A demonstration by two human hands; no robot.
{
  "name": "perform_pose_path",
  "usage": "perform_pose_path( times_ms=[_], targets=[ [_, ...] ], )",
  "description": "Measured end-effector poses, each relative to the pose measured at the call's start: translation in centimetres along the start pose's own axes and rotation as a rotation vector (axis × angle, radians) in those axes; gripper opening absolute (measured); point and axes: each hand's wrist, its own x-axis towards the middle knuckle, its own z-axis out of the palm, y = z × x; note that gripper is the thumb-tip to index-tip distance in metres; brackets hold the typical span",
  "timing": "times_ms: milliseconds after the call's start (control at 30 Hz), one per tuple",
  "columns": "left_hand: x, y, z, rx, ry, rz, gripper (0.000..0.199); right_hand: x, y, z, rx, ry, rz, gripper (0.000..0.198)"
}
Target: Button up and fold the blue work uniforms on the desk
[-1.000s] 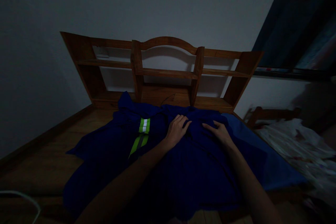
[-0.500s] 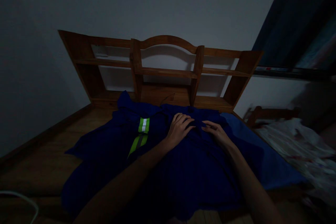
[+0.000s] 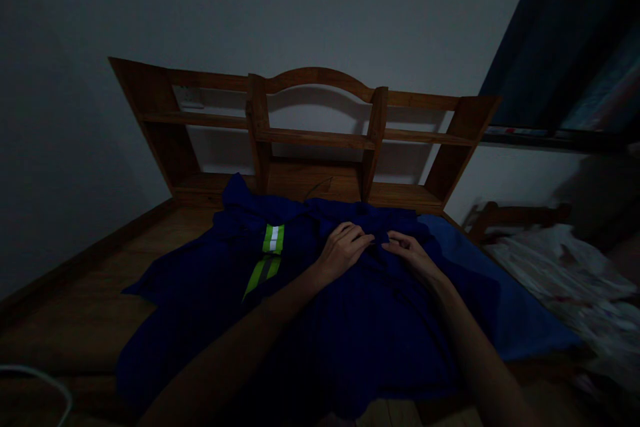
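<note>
A dark blue work jacket [image 3: 390, 320] lies spread over the wooden desk top [image 3: 90, 260], with yellow-green and silver reflective strips [image 3: 273, 239] on its left part. My left hand [image 3: 344, 248] rests on the upper middle of the jacket, thumb and fingers pinched together on a bit of its cloth. Just to the right, my right hand [image 3: 409, 253] pinches the same area of cloth between thumb and fingertips. A small gap separates the two hands. Fine details of the cloth there are too dark to make out.
Behind the jacket stands a wooden shelf unit [image 3: 320, 137] against the wall. Blue cloth [image 3: 515, 313] covers the right side of the desk. White plastic bags [image 3: 560, 267] lie farther right. A pale cable [image 3: 45, 377] curves at the lower left.
My left fingers have drawn together and shifted slightly right and down. My right fingertips have come slightly closer to them and closed on the cloth. The jacket lies almost unchanged.
</note>
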Motion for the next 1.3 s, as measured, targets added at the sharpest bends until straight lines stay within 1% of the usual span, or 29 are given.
perform_pose_path(
  times_ms=[100,233,400,533,633,733,833,967,1067,1200,1300],
  targets=[
    [-0.1,0.1,0.3,-0.017,-0.008,-0.03,0.022,0.4,0.7,-0.2,-0.067,0.111,0.008,0.035],
    [-0.6,0.0,0.8,-0.042,-0.033,-0.072,0.027,0.6,0.9,-0.4,-0.062,0.169,0.021,0.038],
    [-1.3,-0.4,1.2,-0.014,-0.004,-0.058,0.032,0.6,0.8,-0.5,-0.038,0.162,0.01,0.035],
    [-1.4,-0.4,1.4,0.027,0.027,-0.031,0.029,0.4,1.0,-0.6,-0.062,0.129,0.009,0.032],
    [-1.3,-0.2,1.5,0.055,0.05,-0.042,0.027,0.4,1.0,-0.7,-0.106,0.103,0.017,0.033],
    [-1.2,-0.1,1.5,0.07,0.029,-0.056,0.026,0.3,0.9,-0.6,-0.178,0.064,0.014,0.033],
    [-1.2,-0.2,1.6,0.088,0.008,-0.063,0.026,0.3,0.9,-0.5,-0.199,0.051,0.003,0.032],
    [-1.2,-0.4,1.6,0.079,-0.051,-0.06,0.027,0.5,1.0,-0.4,-0.193,0.13,-0.03,0.032],
    [-1.1,-0.4,1.6,0.056,-0.119,-0.025,0.028,0.6,1.1,-0.4,-0.216,0.172,-0.07,0.032],
    [-1.0,-0.3,1.4,0.033,-0.159,0.005,0.028,0.6,0.8,-0.4,-0.259,0.124,-0.096,0.03],
    [-1.0,-0.3,1.4,0.025,-0.159,-0.009,0.027,0.7,0.6,-0.4,-0.292,0.097,-0.135,0.028]
  ],
)
